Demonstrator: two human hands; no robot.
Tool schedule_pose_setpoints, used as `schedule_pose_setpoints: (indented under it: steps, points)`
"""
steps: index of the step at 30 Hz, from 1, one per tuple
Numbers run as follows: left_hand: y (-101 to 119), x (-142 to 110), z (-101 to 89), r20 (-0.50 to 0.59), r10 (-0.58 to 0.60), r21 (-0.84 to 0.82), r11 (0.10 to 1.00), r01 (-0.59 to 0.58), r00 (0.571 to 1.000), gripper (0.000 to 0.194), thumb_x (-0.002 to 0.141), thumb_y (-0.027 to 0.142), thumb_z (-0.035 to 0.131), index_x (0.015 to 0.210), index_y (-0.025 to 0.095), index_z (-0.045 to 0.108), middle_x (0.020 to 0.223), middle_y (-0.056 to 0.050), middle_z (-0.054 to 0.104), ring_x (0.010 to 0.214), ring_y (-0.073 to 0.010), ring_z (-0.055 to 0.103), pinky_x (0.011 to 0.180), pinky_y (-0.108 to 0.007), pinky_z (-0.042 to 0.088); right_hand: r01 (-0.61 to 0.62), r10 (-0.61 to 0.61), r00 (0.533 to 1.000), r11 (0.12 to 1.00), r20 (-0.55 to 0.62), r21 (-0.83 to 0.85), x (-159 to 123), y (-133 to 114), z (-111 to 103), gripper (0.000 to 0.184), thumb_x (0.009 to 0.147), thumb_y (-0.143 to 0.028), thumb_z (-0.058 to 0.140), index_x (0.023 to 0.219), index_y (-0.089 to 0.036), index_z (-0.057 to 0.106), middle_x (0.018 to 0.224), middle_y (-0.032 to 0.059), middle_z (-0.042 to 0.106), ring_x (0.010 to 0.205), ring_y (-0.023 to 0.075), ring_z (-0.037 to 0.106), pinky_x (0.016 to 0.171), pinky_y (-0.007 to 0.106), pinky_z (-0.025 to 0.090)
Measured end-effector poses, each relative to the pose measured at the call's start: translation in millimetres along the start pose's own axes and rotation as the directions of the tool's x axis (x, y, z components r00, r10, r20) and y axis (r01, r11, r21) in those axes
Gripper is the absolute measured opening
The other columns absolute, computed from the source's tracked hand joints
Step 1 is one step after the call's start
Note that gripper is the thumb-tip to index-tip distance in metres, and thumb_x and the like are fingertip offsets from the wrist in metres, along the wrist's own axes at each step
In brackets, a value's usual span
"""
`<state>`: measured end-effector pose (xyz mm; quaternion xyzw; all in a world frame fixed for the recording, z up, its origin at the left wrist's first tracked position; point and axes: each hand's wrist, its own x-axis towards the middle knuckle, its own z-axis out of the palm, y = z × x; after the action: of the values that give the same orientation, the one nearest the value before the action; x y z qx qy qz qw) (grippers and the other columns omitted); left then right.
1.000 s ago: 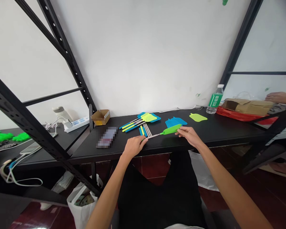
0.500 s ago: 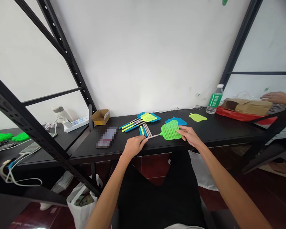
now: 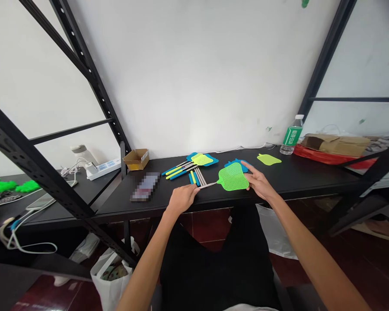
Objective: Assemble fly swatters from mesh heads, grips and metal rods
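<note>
My left hand (image 3: 183, 198) is closed around the handle end of a green fly swatter (image 3: 233, 177), whose thin metal rod runs to the right. The perforated green head is tilted over the near part of the black table. At the head's right edge, my right hand (image 3: 261, 185) has its index finger stretched out and apart from the other fingers; whether the others still touch the edge is hard to tell. Blue swatter heads (image 3: 243, 166) lie partly hidden behind the green one. Grey rods with blue and yellow grips (image 3: 194, 177) lie beside my left hand.
Several swatters (image 3: 202, 160) are stacked at the back. A yellow-green head (image 3: 269, 159) and a water bottle (image 3: 291, 136) are to the right. Leftward are a small cardboard box (image 3: 136, 160) and a blurred phone (image 3: 145, 186). Black shelf posts (image 3: 94, 82) frame the table (image 3: 168, 203).
My right hand has loosened its pinch on the green head, raising and straightening its index finger. My left hand stays nearly still. Another person's hand at far right has left the view.
</note>
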<state>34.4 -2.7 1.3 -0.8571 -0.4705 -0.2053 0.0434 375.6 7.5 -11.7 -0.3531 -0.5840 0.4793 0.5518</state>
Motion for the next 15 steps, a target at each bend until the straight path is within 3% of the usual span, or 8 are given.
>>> schedule_pose_setpoints:
  steps: [3,6,15]
  points:
    - [0.1,0.0,-0.4,-0.002,0.007,0.006,1.0,-0.007,1.0,0.043,0.105,0.045,0.025,0.083,0.022,0.055,0.084,-0.002,0.067,0.075,-0.0182,0.06,0.057,-0.028,0.023,0.024,-0.024,1.0,1.0,-0.001,0.009,1.8,3.3,-1.3,0.07,0.086,-0.04,0.069,0.15,-0.032,0.042,0.099,0.0055,0.072,0.077,0.0185,0.066,0.067,0.03,0.055]
    - [0.5,0.0,-1.0,-0.003,0.013,0.009,1.0,-0.013,1.0,0.044,0.105,0.044,0.025,0.083,0.022,0.055,0.084,-0.002,0.067,0.075,-0.0179,0.06,0.057,-0.028,0.023,0.031,-0.031,1.0,0.999,0.001,0.019,3.4,5.6,-1.6,0.065,0.085,-0.041,0.071,0.145,-0.032,0.048,0.118,0.0085,0.07,0.099,0.024,0.068,0.084,0.036,0.055]
    - [3.5,-0.5,-4.1,0.012,0.006,-0.004,1.0,-0.006,1.0,0.047,0.105,0.048,0.024,0.084,0.022,0.057,0.082,-0.003,0.067,0.077,-0.0192,0.062,0.057,-0.028,0.024,0.044,-0.045,0.997,0.999,-0.063,-0.013,5.6,9.6,-3.5,0.057,0.08,-0.047,0.075,0.132,-0.03,0.058,0.119,0.0087,0.069,0.105,0.0257,0.067,0.085,0.036,0.055]
